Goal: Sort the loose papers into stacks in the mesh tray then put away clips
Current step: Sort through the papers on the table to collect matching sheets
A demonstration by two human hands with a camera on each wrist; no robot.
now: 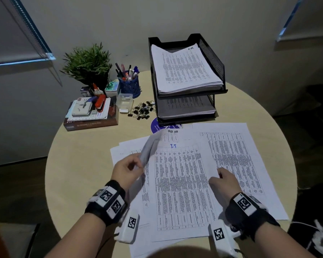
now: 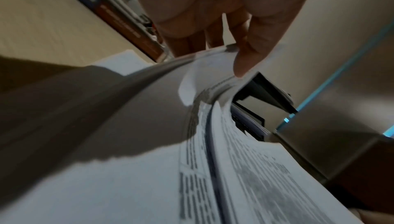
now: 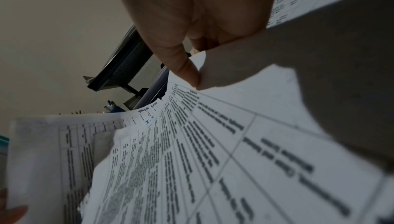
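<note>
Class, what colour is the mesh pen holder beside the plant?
Blue; the pen holder shows best in the head view.

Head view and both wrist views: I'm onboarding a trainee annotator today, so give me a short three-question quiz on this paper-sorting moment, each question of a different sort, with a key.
1. True or false: the binder clips lie loose on the table, left of the mesh tray.
2. What does the left hand pinch? A) a pen B) the curled edge of the printed sheets C) a clip
3. Fill in: the right hand pinches the sheets' ____ edge.

Key: 1 true; 2 B; 3 right.
</note>
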